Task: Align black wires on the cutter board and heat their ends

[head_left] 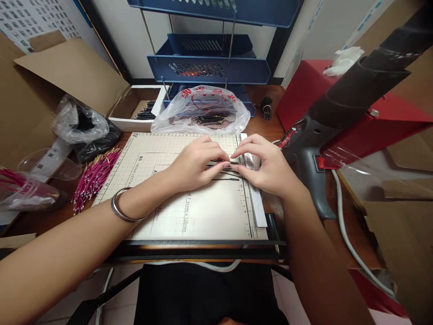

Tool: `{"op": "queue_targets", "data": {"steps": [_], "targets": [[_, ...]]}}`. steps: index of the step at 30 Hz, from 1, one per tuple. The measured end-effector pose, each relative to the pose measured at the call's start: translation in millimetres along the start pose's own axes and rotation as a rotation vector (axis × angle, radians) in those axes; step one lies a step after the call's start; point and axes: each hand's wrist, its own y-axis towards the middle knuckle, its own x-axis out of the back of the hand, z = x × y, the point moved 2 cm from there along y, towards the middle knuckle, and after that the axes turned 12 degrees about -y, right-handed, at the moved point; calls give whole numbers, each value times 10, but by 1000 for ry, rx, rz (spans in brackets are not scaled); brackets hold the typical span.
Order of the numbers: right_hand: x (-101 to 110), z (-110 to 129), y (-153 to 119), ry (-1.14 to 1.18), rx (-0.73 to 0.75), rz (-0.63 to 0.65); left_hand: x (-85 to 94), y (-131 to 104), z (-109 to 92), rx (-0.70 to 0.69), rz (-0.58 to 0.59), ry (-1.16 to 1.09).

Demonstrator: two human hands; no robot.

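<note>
My left hand (194, 163) and my right hand (267, 167) meet over a beige gridded cutting board (189, 212). Between their fingertips they pinch a small bunch of thin black tubes (226, 168) that lies flat on the board beside its ruler edge (256, 203). A metal bangle (122, 212) circles my left wrist. The parts of the tubes under my fingers are hidden.
A pile of magenta wires (93, 178) lies left of the board. Behind it sit a clear plastic bag (203, 110), a white box of black tubes (144, 108) and blue trays (208, 67). A heat gun (338, 117) and red box (372, 117) stand right; cardboard left.
</note>
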Motion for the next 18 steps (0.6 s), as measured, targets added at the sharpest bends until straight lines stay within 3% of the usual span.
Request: {"op": "queue_targets", "data": {"steps": [7, 18], "targets": [[-15, 64, 20, 39, -72, 29, 18, -4, 22, -2, -55, 43], [47, 93, 51, -2, -179, 71, 35, 4, 5, 79, -44, 29]]}}
